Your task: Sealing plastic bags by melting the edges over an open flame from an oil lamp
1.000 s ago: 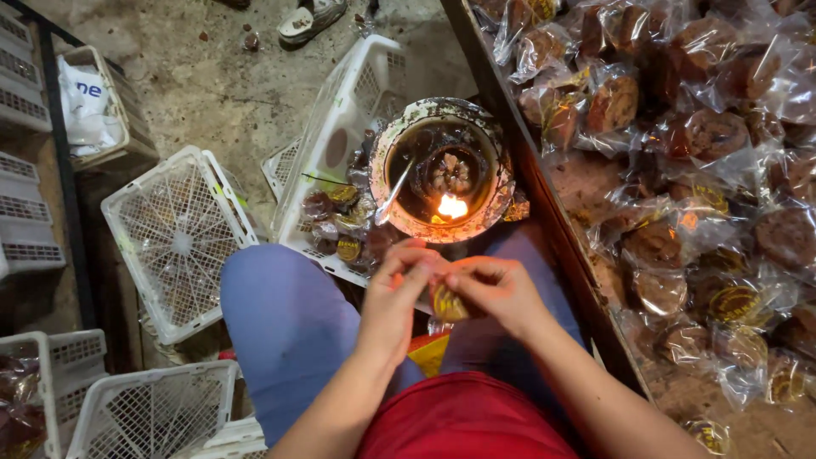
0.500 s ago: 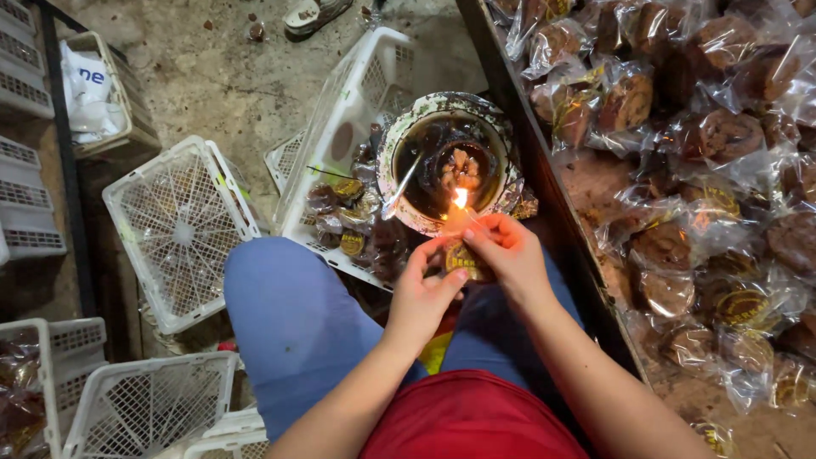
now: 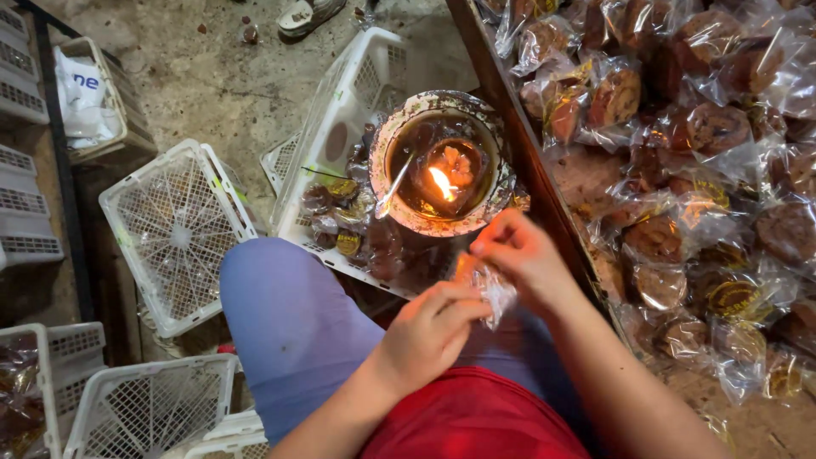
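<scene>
Both my hands hold one small clear plastic packet (image 3: 491, 287) with a brown pastry in it, just above my lap. My left hand (image 3: 431, 330) pinches its near end, and my right hand (image 3: 520, 255) grips its far end with closed fingers. Just beyond my right hand stands a round metal tin (image 3: 398, 213) with a burning flame (image 3: 440, 182) at its middle and a thin metal stick leaning in it. The packet is near the tin's front rim, below the flame.
A wooden tray (image 3: 510, 119) on the right is heaped with several wrapped brown pastries (image 3: 680, 127). A white plastic crate (image 3: 348, 93) behind the tin holds more packets. Other white crates (image 3: 174, 229) lie on the concrete floor at left. A sandal (image 3: 308, 15) lies at the top.
My hands rose with the packet to the flame half a second ago, then came back toward my lap. The view has shifted slightly.
</scene>
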